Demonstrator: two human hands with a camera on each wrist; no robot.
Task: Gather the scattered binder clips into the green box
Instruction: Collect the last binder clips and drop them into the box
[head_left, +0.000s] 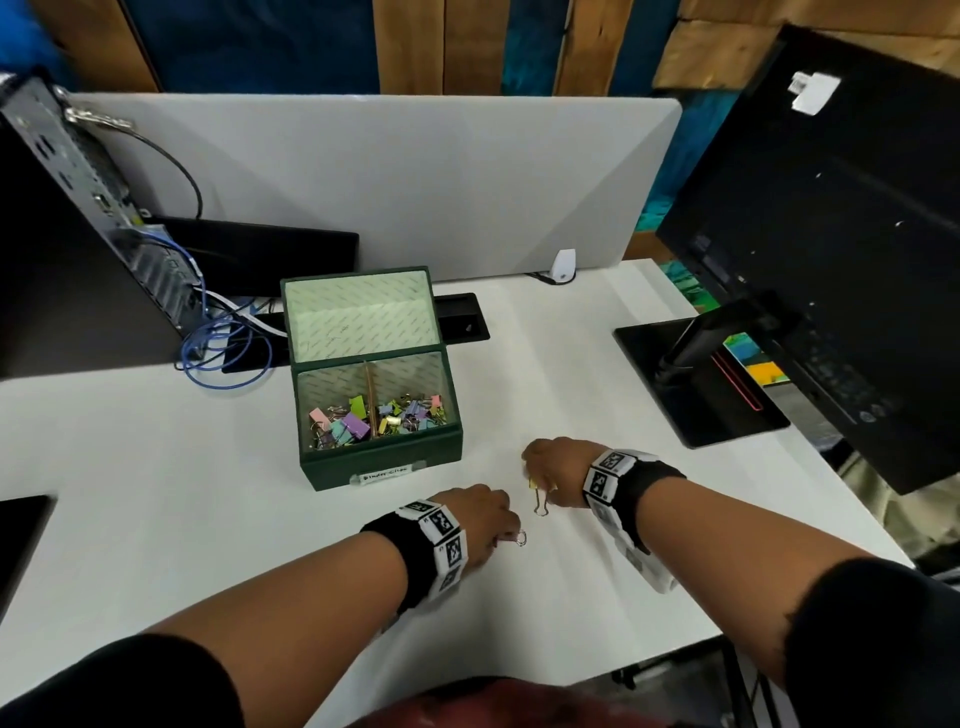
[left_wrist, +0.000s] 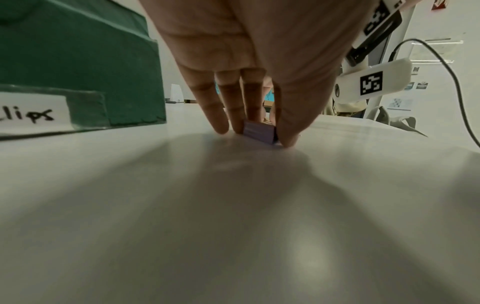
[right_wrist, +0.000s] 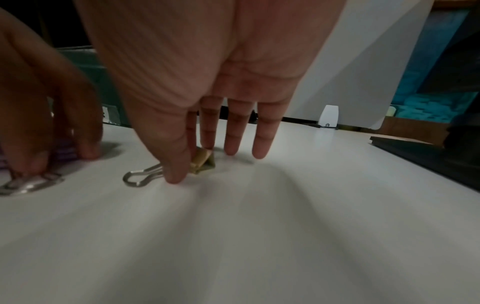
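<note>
The green box (head_left: 382, 462) stands open on the white desk, its two compartments holding several coloured binder clips (head_left: 376, 418). Just in front of it, my left hand (head_left: 488, 519) pinches a purple binder clip (left_wrist: 259, 131) between thumb and fingers against the desk; its wire handle (head_left: 521, 538) sticks out to the right. To the right, my right hand (head_left: 550, 467) pinches a yellow binder clip (right_wrist: 202, 161) on the desk between thumb and forefinger, its silver handle (right_wrist: 142, 178) pointing toward me. The other right fingers are straight, tips near the surface.
A monitor (head_left: 831, 249) on a black base (head_left: 696, 384) stands at the right. A computer tower (head_left: 78, 223) with blue cables (head_left: 223, 353) sits at the back left. A grey partition (head_left: 415, 176) closes off the back. A dark object (head_left: 21, 540) lies at the left edge.
</note>
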